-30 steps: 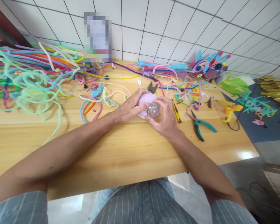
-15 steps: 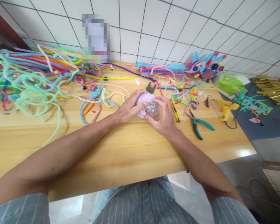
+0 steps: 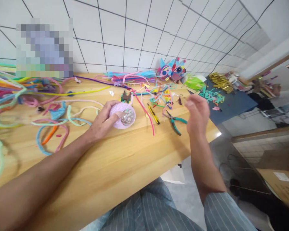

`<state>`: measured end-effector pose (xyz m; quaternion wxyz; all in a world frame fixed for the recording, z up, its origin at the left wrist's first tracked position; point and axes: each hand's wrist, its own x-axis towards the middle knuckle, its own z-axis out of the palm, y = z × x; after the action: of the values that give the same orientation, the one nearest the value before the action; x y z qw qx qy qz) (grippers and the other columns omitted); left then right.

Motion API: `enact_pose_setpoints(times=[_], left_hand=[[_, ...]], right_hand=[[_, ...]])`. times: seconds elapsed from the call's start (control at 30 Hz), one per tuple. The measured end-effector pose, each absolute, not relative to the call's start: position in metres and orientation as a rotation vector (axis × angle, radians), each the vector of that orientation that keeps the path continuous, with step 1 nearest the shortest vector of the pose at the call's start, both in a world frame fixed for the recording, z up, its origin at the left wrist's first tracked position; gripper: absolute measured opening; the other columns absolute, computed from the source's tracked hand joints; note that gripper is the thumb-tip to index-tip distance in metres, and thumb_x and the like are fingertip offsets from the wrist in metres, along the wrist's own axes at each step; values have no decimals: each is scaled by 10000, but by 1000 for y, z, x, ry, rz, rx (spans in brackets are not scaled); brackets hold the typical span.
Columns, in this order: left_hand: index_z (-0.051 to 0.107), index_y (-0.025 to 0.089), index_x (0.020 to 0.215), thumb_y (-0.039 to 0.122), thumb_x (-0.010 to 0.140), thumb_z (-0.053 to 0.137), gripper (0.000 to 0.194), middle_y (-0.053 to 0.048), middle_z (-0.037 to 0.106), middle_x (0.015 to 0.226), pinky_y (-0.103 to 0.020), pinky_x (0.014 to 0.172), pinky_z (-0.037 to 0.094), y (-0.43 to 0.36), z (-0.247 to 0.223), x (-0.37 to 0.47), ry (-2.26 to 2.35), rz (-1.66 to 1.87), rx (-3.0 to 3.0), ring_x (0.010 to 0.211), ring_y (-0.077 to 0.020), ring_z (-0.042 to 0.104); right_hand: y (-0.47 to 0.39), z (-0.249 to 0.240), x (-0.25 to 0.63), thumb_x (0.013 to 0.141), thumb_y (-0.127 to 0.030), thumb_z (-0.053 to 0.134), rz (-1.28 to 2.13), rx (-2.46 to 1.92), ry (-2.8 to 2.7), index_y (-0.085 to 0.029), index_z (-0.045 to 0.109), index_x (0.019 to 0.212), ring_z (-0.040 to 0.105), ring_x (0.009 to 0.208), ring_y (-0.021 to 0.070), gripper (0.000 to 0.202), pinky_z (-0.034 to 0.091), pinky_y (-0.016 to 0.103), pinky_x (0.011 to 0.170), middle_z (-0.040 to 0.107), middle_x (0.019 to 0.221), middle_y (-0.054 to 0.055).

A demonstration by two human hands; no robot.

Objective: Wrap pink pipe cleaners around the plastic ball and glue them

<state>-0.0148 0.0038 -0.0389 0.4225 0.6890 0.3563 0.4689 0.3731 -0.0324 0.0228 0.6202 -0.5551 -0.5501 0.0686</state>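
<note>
My left hand is closed around a round lilac piece coiled from fuzzy pipe cleaner, with the thumb across its top. A clear, shiny dome sits in the open side of the coil, facing right. Away to the right, my right hand is over the far right part of the table, its fingers blurred and partly hidden. Whatever lies under that hand cannot be seen. Just left of it are teal-handled pliers, and a yellow utility knife lies between the two hands.
Loose pipe cleaners spread over the left of the wooden table. A pink stem lies beyond the lilac piece. Against the tiled wall stand a pipe cleaner bundle and colourful figures. Gold bundles lie farther right.
My right hand has let go of the lilac piece and moved right, over where the yellow glue gun lay. My left hand keeps the piece. The view has turned right.
</note>
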Motion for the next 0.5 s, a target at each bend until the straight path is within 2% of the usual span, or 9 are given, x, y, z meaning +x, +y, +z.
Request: enact_pose_setpoints(times=[0.1, 0.17, 0.23, 0.3, 0.37, 0.5], left_hand=[[622, 353, 1371, 678, 983, 650, 507, -38, 682, 1327, -608, 1097, 504, 2, -38, -14, 905, 1170, 1727, 1225, -364, 615], [614, 330, 1378, 676, 990, 642, 520, -64, 686, 1360, -571, 1131, 512, 0, -35, -12, 928, 1169, 1738, 1265, -351, 621], [596, 299, 1386, 685, 993, 626, 552, -83, 684, 1378, -540, 1158, 510, -1, -33, -11, 926, 1163, 1749, 1290, -335, 622], [581, 269, 1398, 686, 1007, 590, 571, -99, 676, 1396, -505, 1174, 498, -2, -31, -10, 930, 1154, 1769, 1297, -319, 622], [564, 234, 1403, 682, 1017, 565, 591, -109, 679, 1371, -474, 1146, 509, -2, -31, -10, 930, 1144, 1782, 1265, -306, 631], [531, 207, 1434, 646, 1039, 538, 591, -126, 660, 1402, -454, 1159, 494, -2, -31, -10, 939, 1129, 1803, 1287, -300, 621]], right_hand=[[-29, 12, 443, 847, -548, 773, -124, -1460, -977, -259, 622, 1038, 702, 1055, 248, 378, 624, 496, 966, 676, 1054, 33], [-21, 6, 473, 771, -519, 856, -103, -1501, -987, -283, 568, 907, 672, 1063, 260, 396, 625, 461, 928, 670, 996, 45], [-9, 0, 492, 701, -540, 903, -31, -1510, -1036, -311, 508, 804, 664, 1015, 266, 467, 650, 482, 845, 659, 933, 19], [3, -7, 507, 623, -539, 960, 72, -1537, -1086, -319, 502, 729, 665, 904, 289, 519, 658, 545, 748, 608, 805, -11], [17, -15, 521, 566, -510, 1004, 184, -1669, -1117, -318, 541, 639, 655, 804, 305, 506, 640, 586, 720, 535, 670, -14], [41, -28, 532, 610, -495, 989, 261, -1805, -1087, -306, 579, 576, 671, 782, 350, 453, 602, 715, 738, 495, 605, -4]])
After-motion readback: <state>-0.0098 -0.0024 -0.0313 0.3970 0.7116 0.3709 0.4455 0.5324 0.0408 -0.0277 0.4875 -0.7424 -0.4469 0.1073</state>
